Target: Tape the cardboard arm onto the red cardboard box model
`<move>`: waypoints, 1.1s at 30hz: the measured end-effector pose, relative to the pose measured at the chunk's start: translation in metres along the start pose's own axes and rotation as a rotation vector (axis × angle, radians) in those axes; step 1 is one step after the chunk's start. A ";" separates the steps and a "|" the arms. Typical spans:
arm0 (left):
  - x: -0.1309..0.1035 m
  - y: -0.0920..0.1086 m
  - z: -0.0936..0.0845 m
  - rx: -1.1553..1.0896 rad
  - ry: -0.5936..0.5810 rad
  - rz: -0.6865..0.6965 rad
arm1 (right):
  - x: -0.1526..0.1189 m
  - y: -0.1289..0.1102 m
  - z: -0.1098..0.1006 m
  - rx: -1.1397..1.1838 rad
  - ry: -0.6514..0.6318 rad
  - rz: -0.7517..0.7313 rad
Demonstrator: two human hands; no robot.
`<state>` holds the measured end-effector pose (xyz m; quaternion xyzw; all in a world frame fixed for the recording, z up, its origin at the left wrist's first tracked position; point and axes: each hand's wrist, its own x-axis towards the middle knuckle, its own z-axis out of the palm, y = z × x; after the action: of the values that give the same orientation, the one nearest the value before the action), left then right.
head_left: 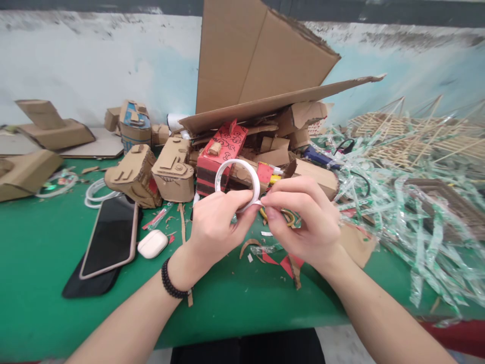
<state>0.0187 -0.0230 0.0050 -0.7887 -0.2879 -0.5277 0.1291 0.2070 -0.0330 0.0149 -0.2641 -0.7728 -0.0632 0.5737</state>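
Note:
My left hand (222,217) grips a roll of white tape (256,178) by its lower edge, thumb and fingers pinched on it. The roll stands upright, its ring facing me. At its lower right my right hand (305,217) is closed in a pinch at the tape's edge, where a small white end shows between the two hands. Behind the roll sits a red cardboard box (215,159) with black drawn patterns. Yellow scissor handles (290,218) show partly beneath my right hand.
Small cardboard models (173,169) stand left of the hands, near a phone (110,235) and a white earbud case (152,243). Large cardboard sheets (242,55) lean at the back. Tangled clear tape strips (428,242) and stick structures (397,134) fill the right. Paper scraps (287,266) lie in front.

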 end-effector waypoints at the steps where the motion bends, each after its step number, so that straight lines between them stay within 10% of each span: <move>1: 0.000 0.000 0.000 -0.001 0.000 -0.001 | 0.000 0.000 0.000 0.005 0.000 -0.001; 33: -0.001 0.001 0.000 0.012 0.008 -0.066 | -0.003 0.006 0.002 -0.040 -0.029 -0.113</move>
<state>0.0187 -0.0243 0.0044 -0.7757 -0.3165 -0.5332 0.1173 0.2086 -0.0284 0.0098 -0.2324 -0.7933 -0.1071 0.5524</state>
